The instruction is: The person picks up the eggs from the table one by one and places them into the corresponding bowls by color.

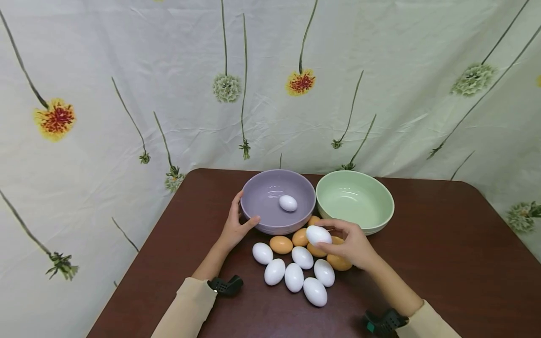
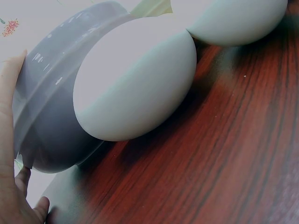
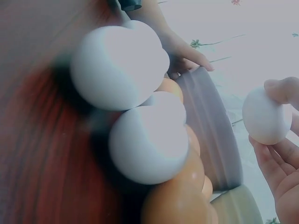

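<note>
My left hand (image 1: 234, 230) holds the left side of the purple bowl (image 1: 270, 224), thumb on the near rim; the left wrist view shows the hand (image 2: 14, 186) at the bowl's (image 2: 51, 121) side. One white egg (image 1: 288, 203) lies in that bowl. Between thumb and fingers my right hand (image 1: 355, 244) pinches a white egg (image 1: 318, 235) above the brown eggs (image 1: 281, 244); the right wrist view shows this egg (image 3: 266, 115) in the hand (image 3: 285, 182). Several loose white eggs (image 1: 294, 277) lie on the table in front of the bowls.
A green bowl (image 1: 355, 199), with nothing inside, stands just right of the purple one. The dark red-brown table (image 1: 444, 244) ends at a flower-print cloth (image 1: 270, 117) behind the bowls. More brown eggs (image 1: 339, 262) lie beneath and beside my right hand.
</note>
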Available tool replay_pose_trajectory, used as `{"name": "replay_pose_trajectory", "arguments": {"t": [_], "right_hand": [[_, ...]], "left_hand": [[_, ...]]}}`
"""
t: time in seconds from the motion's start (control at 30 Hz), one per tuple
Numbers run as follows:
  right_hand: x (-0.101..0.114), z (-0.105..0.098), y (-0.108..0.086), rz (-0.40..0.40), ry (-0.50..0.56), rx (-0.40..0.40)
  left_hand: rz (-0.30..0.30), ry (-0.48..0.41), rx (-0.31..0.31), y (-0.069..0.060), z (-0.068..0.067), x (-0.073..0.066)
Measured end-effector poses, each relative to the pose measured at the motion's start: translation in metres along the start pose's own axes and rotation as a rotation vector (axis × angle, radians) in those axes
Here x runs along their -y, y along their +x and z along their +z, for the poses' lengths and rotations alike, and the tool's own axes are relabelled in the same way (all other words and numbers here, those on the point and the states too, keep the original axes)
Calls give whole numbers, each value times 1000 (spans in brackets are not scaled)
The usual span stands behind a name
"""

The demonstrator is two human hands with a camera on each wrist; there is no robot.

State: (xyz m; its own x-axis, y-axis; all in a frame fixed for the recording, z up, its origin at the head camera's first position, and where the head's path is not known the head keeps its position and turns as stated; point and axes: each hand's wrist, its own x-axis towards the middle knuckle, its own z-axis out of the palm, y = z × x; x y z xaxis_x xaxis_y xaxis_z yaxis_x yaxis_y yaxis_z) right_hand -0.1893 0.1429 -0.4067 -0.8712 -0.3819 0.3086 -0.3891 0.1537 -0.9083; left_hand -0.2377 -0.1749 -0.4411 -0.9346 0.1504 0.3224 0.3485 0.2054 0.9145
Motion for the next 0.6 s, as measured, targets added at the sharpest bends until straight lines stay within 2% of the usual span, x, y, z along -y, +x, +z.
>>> {"name": "replay_pose_trajectory", "arguments": {"t": [0.27, 0.6], "right_hand": [[5, 6, 15, 42, 20, 12], [6, 14, 35, 45, 35, 25]], "left_hand": [[-12, 8, -2, 0, 1, -2], [-14, -11, 3, -1, 0, -2]]}}
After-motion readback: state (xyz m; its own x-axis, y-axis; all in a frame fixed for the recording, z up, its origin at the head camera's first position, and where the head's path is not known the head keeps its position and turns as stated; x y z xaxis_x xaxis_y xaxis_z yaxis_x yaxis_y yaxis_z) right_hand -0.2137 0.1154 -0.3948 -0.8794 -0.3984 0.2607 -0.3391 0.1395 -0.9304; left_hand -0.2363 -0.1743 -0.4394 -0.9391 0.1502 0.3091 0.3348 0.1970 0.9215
